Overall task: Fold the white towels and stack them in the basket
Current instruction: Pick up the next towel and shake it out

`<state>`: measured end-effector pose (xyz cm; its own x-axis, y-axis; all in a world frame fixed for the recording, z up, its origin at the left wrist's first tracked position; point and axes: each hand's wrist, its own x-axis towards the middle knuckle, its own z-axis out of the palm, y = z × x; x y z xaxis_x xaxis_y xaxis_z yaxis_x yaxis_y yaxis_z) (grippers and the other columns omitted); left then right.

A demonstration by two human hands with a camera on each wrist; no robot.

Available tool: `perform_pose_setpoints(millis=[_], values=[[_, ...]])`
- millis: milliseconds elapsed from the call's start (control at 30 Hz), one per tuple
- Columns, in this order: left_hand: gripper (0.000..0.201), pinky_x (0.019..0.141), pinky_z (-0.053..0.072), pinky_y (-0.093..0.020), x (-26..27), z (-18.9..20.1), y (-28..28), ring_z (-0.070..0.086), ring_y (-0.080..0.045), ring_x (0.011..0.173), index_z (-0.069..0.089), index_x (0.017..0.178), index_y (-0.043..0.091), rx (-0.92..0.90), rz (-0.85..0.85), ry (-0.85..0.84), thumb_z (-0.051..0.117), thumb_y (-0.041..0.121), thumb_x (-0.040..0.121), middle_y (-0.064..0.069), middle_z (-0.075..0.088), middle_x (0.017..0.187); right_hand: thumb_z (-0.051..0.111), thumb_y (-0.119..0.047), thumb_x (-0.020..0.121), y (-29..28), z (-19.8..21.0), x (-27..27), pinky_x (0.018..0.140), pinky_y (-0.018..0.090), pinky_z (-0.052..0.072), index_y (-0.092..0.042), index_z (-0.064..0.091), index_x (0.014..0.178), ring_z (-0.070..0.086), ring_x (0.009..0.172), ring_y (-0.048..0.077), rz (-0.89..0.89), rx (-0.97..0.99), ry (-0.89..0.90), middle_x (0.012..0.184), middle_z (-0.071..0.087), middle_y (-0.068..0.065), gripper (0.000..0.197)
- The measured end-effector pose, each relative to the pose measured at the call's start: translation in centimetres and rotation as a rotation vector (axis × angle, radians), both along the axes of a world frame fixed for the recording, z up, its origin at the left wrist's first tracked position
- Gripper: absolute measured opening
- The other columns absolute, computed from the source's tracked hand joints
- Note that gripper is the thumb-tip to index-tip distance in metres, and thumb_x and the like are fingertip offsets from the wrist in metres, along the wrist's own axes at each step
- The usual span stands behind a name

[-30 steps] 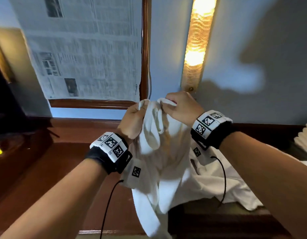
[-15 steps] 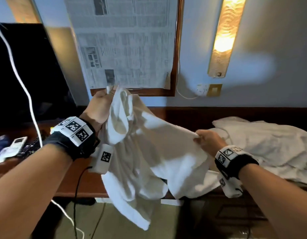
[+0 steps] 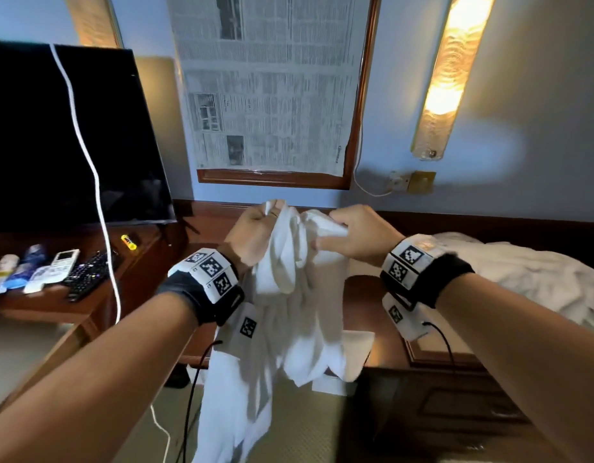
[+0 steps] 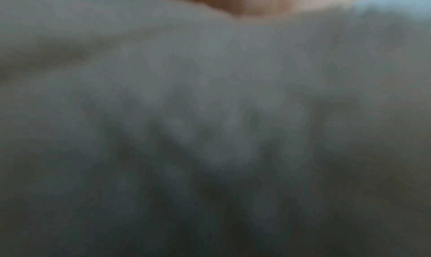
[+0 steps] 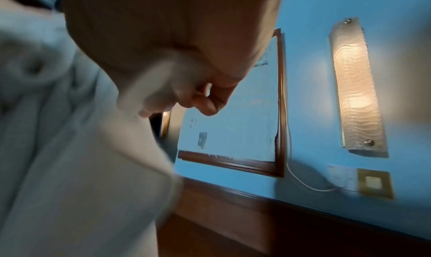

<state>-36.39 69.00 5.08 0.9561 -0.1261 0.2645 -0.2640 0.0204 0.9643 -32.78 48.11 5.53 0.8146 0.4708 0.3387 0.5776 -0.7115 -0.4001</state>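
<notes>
— What hangs around the framed newspaper sheet on the wall?
— A lit wall lamp to its right, with a socket plate below that lamp. A dark television stands to its left, a white cable trailing across the screen.
— And lower down?
— Below the television, remote controls and a yellow marker lie on the wooden worktop.
</notes>
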Motion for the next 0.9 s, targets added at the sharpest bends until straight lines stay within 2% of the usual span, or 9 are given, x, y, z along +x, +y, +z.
perform_pose_setpoints(millis=[67,133,233,433,567,633,733,800,900], values=[[0.063,0.064,0.049,-0.014,-0.1,0.1,0.9,0.064,0.002,0.060,0.071,0.059,0.019,0.008,0.054,-0.024,0.034,0.006,0.108,0.013,0.067,0.059,0.063,-0.057,0.080,-0.8,-2.2,-1.2,0.060,0.034,0.035,-0.013,0.050,0.061,0.044,0.058,0.016,-0.011,-0.146,-0.007,0.059,0.047,-0.002,0.049],[0.046,0.062,0.049,-0.016,-0.3,0.1,1.1,0.063,-0.001,0.059,0.061,0.071,0.013,-0.028,0.091,-0.049,0.036,0.007,0.109,0.012,0.066,0.059,0.063,-0.044,0.088,-2.1,-4.5,-2.0,0.063,0.029,0.038,-0.018,0.059,0.066,0.050,0.061,0.016,-0.042,-0.173,0.068,0.062,0.053,-0.003,0.034],[0.054,0.061,0.047,-0.018,-0.6,-0.4,0.8,0.060,-0.001,0.055,0.064,0.063,0.020,-0.067,0.126,-0.074,0.038,0.006,0.108,0.012,0.064,0.056,0.061,-0.023,0.096,-4.6,-6.7,-2.5,0.061,0.028,0.036,-0.024,0.052,0.066,0.048,0.059,0.009,-0.146,0.009,0.149,0.063,0.053,-0.005,0.031],[0.032,0.062,0.045,-0.010,-0.7,-0.3,-0.2,0.056,0.012,0.055,0.055,0.078,0.024,0.032,0.352,-0.152,0.044,0.014,0.106,0.027,0.061,0.054,0.056,-0.012,0.095,-8.0,-5.2,-1.7,0.068,0.030,0.036,-0.009,0.066,0.094,0.060,0.081,0.028,-0.276,0.145,-0.087,0.085,0.066,0.008,0.010],[0.037,0.060,0.045,-0.017,-1.4,2.6,1.2,0.060,0.001,0.055,0.067,0.075,0.012,0.185,-0.005,-0.020,0.046,0.005,0.104,0.013,0.065,0.057,0.054,-0.015,0.086,-9.3,-0.5,-0.7,0.079,0.032,0.047,-0.014,0.070,0.094,0.064,0.089,0.029,-0.418,0.398,-0.242,0.092,0.069,0.004,0.017],[0.023,0.076,0.051,-0.015,-2.0,4.8,2.6,0.069,-0.002,0.081,0.071,0.100,0.005,0.479,-0.258,-0.030,0.048,0.008,0.104,0.007,0.076,0.083,0.053,-0.010,0.084,-8.7,2.5,-0.5,0.085,0.038,0.053,-0.025,0.069,0.089,0.065,0.093,0.027,-0.417,0.554,-0.259,0.092,0.069,0.000,0.023],[0.035,0.102,0.050,-0.036,-1.7,7.3,4.9,0.067,-0.021,0.113,0.074,0.115,0.011,0.787,-0.364,-0.166,0.055,0.036,0.100,-0.005,0.075,0.115,0.047,-0.002,0.084,-6.4,7.2,-1.3,0.088,0.041,0.053,-0.035,0.066,0.080,0.066,0.094,0.024,-0.269,0.588,-0.306,0.088,0.068,-0.004,0.038],[0.042,0.091,0.052,-0.039,-1.6,9.1,5.7,0.065,-0.023,0.094,0.076,0.108,0.018,0.712,-0.229,-0.247,0.059,0.053,0.094,-0.006,0.075,0.104,0.046,-0.003,0.086,-4.6,10.3,-2.4,0.087,0.046,0.055,-0.040,0.067,0.079,0.067,0.092,0.022,-0.196,0.562,-0.301,0.088,0.070,-0.008,0.044],[0.043,0.062,0.042,-0.027,-1.8,11.6,5.9,0.051,-0.016,0.069,0.075,0.086,0.016,0.501,-0.098,-0.448,0.063,0.057,0.086,-0.001,0.059,0.076,0.048,-0.003,0.092,-2.4,14.5,-4.1,0.080,0.034,0.057,-0.032,0.068,0.089,0.065,0.086,0.009,-0.130,0.559,-0.338,0.088,0.066,-0.015,0.036]])
